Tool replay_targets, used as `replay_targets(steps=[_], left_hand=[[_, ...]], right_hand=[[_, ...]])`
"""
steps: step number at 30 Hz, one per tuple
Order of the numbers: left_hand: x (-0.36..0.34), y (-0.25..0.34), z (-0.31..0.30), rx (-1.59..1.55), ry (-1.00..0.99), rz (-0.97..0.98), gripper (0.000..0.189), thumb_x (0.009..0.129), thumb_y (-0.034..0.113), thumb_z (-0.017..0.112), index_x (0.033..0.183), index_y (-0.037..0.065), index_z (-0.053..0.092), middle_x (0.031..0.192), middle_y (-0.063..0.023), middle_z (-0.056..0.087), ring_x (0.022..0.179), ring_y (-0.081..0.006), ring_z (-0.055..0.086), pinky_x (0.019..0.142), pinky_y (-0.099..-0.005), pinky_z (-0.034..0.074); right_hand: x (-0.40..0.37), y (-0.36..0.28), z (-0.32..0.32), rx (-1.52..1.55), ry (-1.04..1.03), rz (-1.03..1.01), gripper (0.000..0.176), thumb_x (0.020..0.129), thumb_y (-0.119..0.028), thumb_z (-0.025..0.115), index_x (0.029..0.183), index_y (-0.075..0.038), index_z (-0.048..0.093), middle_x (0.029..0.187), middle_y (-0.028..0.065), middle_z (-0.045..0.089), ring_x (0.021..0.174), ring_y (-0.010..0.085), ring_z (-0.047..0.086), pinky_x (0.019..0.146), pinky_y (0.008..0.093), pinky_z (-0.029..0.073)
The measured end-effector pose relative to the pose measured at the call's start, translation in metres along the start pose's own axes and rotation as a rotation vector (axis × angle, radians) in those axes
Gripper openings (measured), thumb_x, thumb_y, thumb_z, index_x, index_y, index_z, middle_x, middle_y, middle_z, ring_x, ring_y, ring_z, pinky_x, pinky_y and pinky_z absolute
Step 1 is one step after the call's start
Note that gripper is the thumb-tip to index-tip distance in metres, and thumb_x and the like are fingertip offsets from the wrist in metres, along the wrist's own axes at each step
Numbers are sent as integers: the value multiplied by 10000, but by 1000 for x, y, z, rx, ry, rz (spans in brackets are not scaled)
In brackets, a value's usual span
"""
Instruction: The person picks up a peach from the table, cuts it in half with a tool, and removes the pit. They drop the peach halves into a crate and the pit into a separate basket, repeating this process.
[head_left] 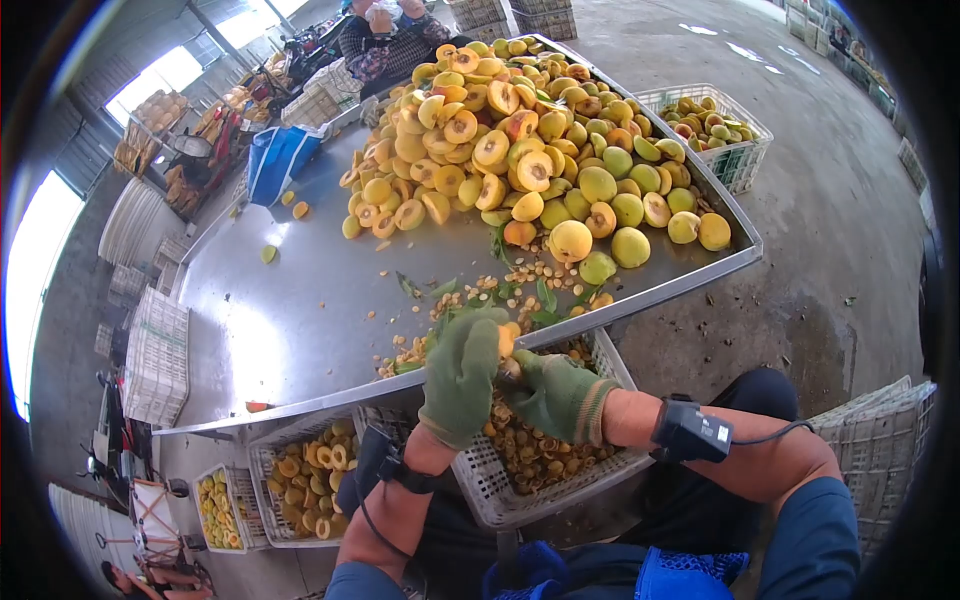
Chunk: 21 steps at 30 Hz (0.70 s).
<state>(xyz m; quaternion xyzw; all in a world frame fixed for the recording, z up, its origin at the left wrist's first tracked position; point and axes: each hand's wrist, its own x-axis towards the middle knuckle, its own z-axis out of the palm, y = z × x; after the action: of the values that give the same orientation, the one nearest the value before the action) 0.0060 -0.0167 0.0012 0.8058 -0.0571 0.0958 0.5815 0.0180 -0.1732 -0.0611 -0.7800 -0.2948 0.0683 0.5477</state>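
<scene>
I'm watching from afar through the head camera, and both gloves are working close together: the left hand in its green knit glove [460,375] is holding a yellow-orange piece of fruit [507,340], its fingers wrapping around it, while the right hand in a matching green glove [562,392] is meeting it from the other side. A small brownish lump [510,369] is showing right between the two, and I'm not managing to tell whether the right fingers are pinching it or only pressing against it. All this is hanging just off the near edge of the silvery metal worktop [290,290], above a pale plastic lattice basket [480,500] that is holding a heap of brown-yellow fruit scraps [540,450]. Beyond the gloves, small tan pits [530,278] and green leaves [545,297] are lying scattered along the metal, and farther back a big mound of yellow and green fruit [490,130], whole and halved, is filling the far right. A blue-and-white bag [283,160] is slumping at the far left edge. Down to the left, a white crate of halved fruit [315,480] is standing beside the worktop; across the mound, another person in a dark patterned top [390,50] is sitting.
</scene>
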Motion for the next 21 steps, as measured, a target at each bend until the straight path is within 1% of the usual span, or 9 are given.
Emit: replay_targets(steps=[2,5,7,8,10,12,15,18,21], left_hand=[[0,-1,1,43,30,58,334,1079,247,489,1156,-8,690,1083,-112,728,972,-196,671,898,-339,527],[2,-7,1,78,53,105,335,1080,246,488,1153,-9,691,1083,-114,729,957,-195,673,887,-342,531],[1,-9,0,76,81,126,338,1081,249,486,1150,-10,692,1083,-114,729,950,-191,672,881,-341,532],[1,-7,1,66,100,142,341,1082,251,484,1147,-11,693,1083,-114,728,947,-189,670,879,-339,532],[2,-7,2,59,127,165,346,1084,255,478,1153,-10,691,1082,-114,728,944,-186,669,875,-339,532],[5,-13,1,70,143,178,352,1087,259,471,1168,-9,684,1082,-114,727,944,-186,670,873,-342,533],[8,-11,-11,36,-24,29,347,1085,260,478,1173,-6,682,1083,-107,727,946,-184,671,878,-344,533],[11,-8,-22,131,-111,157,344,1078,264,496,1155,-11,689,1080,-105,727,956,-184,674,889,-344,531],[12,-1,-19,144,-95,74,344,1072,262,510,1130,-19,700,1050,-109,732,952,-188,677,892,-345,531]], right_hand=[[2,22,22,229,16,-13,181,967,-188,639,1074,-42,643,890,221,705,860,437,685,718,478,535],[10,45,30,548,-85,106,133,999,-164,596,1084,-78,653,1016,107,686,922,281,646,775,348,530],[7,44,28,329,-157,159,127,1012,-155,576,1086,-92,659,1072,60,680,951,208,632,803,292,528],[4,9,15,6,-164,145,126,1007,-152,581,1085,-87,657,1071,69,685,950,212,637,803,301,529],[5,-12,10,-208,-92,113,127,993,-152,592,1073,-76,653,1041,100,698,933,241,657,793,334,534],[5,-11,18,12,58,80,132,974,-158,604,1053,-62,648,984,145,715,898,291,686,770,383,542],[8,-26,-5,-159,-22,114,184,942,-182,631,1070,-50,636,874,203,709,819,387,700,715,464,538],[14,-55,-35,-253,-176,178,261,948,-271,638,1090,-53,654,920,215,715,883,419,701,777,492,554],[14,-49,-34,-291,-176,192,290,947,-292,633,1103,-47,639,922,219,714,877,418,700,773,508,549]])
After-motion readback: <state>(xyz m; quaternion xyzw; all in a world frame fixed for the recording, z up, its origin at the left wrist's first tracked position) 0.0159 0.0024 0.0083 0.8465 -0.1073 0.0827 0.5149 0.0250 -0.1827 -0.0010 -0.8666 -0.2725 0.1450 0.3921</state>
